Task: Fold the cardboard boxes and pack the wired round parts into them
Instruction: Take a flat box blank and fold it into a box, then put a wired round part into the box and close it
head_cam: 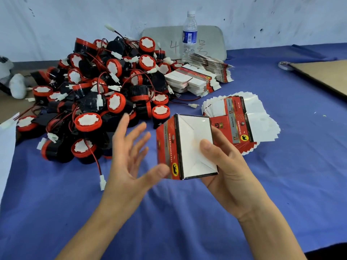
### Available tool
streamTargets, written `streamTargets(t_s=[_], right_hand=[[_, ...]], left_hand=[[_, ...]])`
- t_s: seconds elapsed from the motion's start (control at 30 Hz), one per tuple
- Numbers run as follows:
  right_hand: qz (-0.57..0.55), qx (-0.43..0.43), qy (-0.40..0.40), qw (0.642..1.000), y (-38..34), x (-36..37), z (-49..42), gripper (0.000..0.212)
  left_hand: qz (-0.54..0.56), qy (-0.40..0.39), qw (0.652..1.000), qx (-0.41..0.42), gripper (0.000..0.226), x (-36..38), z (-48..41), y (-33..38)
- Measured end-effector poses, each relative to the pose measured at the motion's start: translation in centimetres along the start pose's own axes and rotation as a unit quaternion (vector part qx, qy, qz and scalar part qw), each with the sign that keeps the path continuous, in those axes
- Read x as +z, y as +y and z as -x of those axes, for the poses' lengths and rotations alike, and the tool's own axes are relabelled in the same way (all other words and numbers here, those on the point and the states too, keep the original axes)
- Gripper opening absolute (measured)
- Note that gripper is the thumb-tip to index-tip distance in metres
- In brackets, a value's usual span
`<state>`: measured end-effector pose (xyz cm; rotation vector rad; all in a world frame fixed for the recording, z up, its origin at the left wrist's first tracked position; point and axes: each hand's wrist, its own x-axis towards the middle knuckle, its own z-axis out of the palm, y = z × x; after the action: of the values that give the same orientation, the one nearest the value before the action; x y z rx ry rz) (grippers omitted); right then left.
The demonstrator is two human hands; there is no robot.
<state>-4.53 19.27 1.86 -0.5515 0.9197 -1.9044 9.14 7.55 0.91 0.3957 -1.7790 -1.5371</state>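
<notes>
My right hand (228, 166) holds a small red and white cardboard box (185, 147) over the blue table, thumb pressed on its folded white end flaps. Beside the box on its left, my left hand (129, 156) is spread with straight fingers, its thumb close to the box's red side, and holds nothing. A big heap of round black and red parts (97, 94) with red and black wires and white plugs lies at the left and centre. A fanned stack of flat boxes (244, 117) sits just behind my right hand.
More stacks of flat boxes (199, 77) lie behind the heap, by a clear water bottle (189, 34) and a grey board (206, 40) against the wall. A brown cardboard sheet (323, 74) and a tape roll (283, 65) are at the right. Blue cloth (187, 212) covers the table.
</notes>
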Motion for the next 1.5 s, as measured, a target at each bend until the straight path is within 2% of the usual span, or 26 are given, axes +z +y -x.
streamTargets(t_s=[0.07, 0.13, 0.2, 0.27, 0.33, 0.43, 0.5, 0.57, 0.63, 0.67, 0.7, 0.73, 0.8, 0.83, 0.87, 0.93, 1.0, 1.03, 1.1, 1.13, 1.2, 1.27, 1.33, 1.37, 1.43, 1.5], right_hand=[[-0.014, -0.021, 0.001, 1.000, 0.3, 0.3, 0.0, 0.067], [-0.025, -0.035, -0.009, 0.999, 0.8, 0.6, -0.2, 0.081], [-0.025, -0.027, -0.024, 0.999, 1.2, 0.7, -0.3, 0.092], [-0.027, 0.003, -0.056, 0.998, 1.5, 0.6, -0.3, 0.097], [-0.066, 0.035, -0.112, 0.991, 1.7, 0.0, -0.1, 0.096], [-0.118, 0.035, -0.198, 0.972, 1.6, -0.7, 0.1, 0.084], [-0.101, 0.029, -0.199, 0.974, 1.7, -0.9, 0.1, 0.085], [-0.081, 0.012, -0.153, 0.985, 1.3, -1.2, -0.1, 0.089], [0.000, -0.048, -0.109, 0.993, 0.1, -1.5, -0.3, 0.091], [0.096, -0.088, -0.086, 0.988, -0.7, -1.5, -0.3, 0.092], [0.237, -0.139, -0.054, 0.960, -1.3, -1.7, -0.4, 0.094], [0.412, -0.189, -0.020, 0.891, -1.5, -2.1, -0.6, 0.098], [0.726, -0.225, -0.019, 0.649, -0.9, -2.1, -1.1, 0.103], [0.800, -0.201, -0.047, 0.564, -0.1, -1.8, -1.3, 0.101], [0.823, -0.172, -0.077, 0.535, 0.6, -1.5, -1.3, 0.095], [0.816, -0.160, -0.104, 0.546, 1.9, -1.2, -0.9, 0.087], [0.790, -0.169, -0.102, 0.581, 1.9, -1.0, -0.6, 0.085], [0.780, -0.165, -0.103, 0.595, 1.9, -1.0, -0.4, 0.087], [0.772, -0.170, -0.110, 0.602, 1.6, -0.5, -0.2, 0.099], [0.781, -0.159, -0.117, 0.592, 1.4, 0.0, 0.0, 0.106], [0.829, -0.137, -0.132, 0.526, 1.3, 0.8, 0.3, 0.117], [0.835, -0.143, -0.134, 0.514, 1.7, 1.4, 1.1, 0.116], [0.838, -0.131, -0.173, 0.500, 2.7, 2.0, 1.1, 0.113], [0.829, -0.120, -0.199, 0.509, 3.3, 2.1, 1.1, 0.111], [0.802, -0.086, -0.205, 0.555, 4.1, 1.8, 1.3, 0.104], [0.787, -0.120, -0.189, 0.576, 3.8, 1.7, 1.5, 0.096]], left_hand=[[0.152, 0.045, 0.981, -0.110, 0.122, 0.3, 0.3, -0.1], [0.222, 0.065, 0.957, -0.177, 0.128, 0.5, 0.3, -0.3], [0.228, 0.064, 0.948, -0.212, 0.130, 0.5, -0.1, 0.0], [0.217, -0.002, 0.949, -0.227, 0.119, 0.4, -0.6, 0.4], [0.217, -0.043, 0.946, -0.236, 0.105, 0.2, -1.1, 0.3], [0.260, -0.033, 0.929, -0.259, 0.095, 0.2, -1.4, -0.9], [0.271, -0.038, 0.926, -0.260, 0.086, 0.4, -1.5, -1.7], [0.216, -0.008, 0.948, -0.234, 0.074, 0.4, -2.0, -2.0], [0.019, 0.052, 0.984, -0.169, 0.052, -0.3, -2.9, -2.7], [-0.094, 0.080, 0.986, -0.115, 0.045, -0.9, -3.3, -2.8], [-0.191, 0.098, 0.975, -0.051, 0.043, -1.6, -3.6, -2.8], [-0.267, 0.109, 0.957, 0.012, 0.042, -2.3, -3.9, -2.8], [-0.383, 0.141, 0.906, 0.111, 0.037, -3.8, -4.5, -3.0], [-0.430, 0.163, 0.878, 0.135, 0.037, -4.5, -4.9, -3.3], [-0.480, 0.186, 0.848, 0.131, 0.039, -5.2, -5.5, -3.4], [-0.567, 0.204, 0.797, 0.040, 0.053, -6.6, -6.5, -3.8], [-0.578, 0.186, 0.791, -0.078, 0.065, -8.3, -7.2, -3.8], [-0.565, 0.177, 0.800, -0.099, 0.066, -9.1, -7.4, -3.7], [-0.535, 0.180, 0.821, -0.083, 0.065, -9.9, -7.6, -3.5], [-0.520, 0.191, 0.830, -0.069, 0.066, -9.9, -7.6, -3.3], [-0.471, 0.227, 0.851, -0.043, 0.068, -9.4, -7.3, -2.4], [-0.369, 0.256, 0.894, -0.005, 0.066, -8.5, -6.8, -1.1], [-0.233, 0.243, 0.941, 0.029, 0.061, -7.2, -6.1, 0.4], [-0.177, 0.223, 0.958, 0.040, 0.056, -6.5, -5.6, 1.1], [-0.129, 0.186, 0.971, 0.075, 0.051, -5.1, -5.0, 2.2], [-0.098, 0.176, 0.974, 0.100, 0.051, -4.2, -4.6, 3.3]])
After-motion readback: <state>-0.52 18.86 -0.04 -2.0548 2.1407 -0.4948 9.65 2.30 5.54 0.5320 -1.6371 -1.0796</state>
